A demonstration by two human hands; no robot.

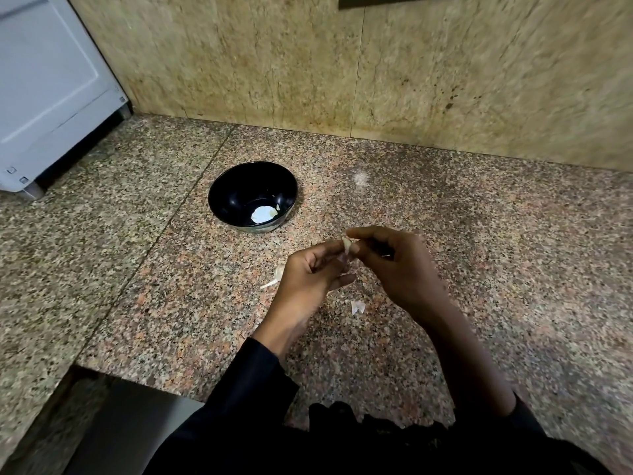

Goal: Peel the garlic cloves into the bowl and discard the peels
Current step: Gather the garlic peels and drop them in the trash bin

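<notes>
A round black bowl (252, 197) stands on the speckled pink-grey granite bench (445, 234), and everything else is placed from it. Inside the bowl, on its floor towards the near wall, lies a pale white patch (263, 214) that may be a peeled clove or only a glint; the blur leaves it unsure. Behind the bowl rises the beige marbled stone wall (308, 63), and far to the bowl's left sits a pale grey-blue appliance (51, 90) on the bench's back corner.

Nearer the person than the bowl and a little to its right, both hands meet above the bench. The left hand (310, 272) and the right hand (400, 265) each pinch with curled fingers the same small whitish garlic clove (347, 245), which sits between their fingertips, clear of the bowl and above the stone. So each grip is closed on the clove.

A pale curled strip of garlic peel (275, 277) lies on the bench just left of the left hand, below the bowl in the view. A small white papery scrap of peel (357, 307) lies under the gap between the wrists.

To the bowl's right the bench runs on bare to the wall. To its near left the bench ends at a cut-out edge (137, 378), with a grey surface below it. Dark sleeves (253, 382) cover the forearms nearest the camera
</notes>
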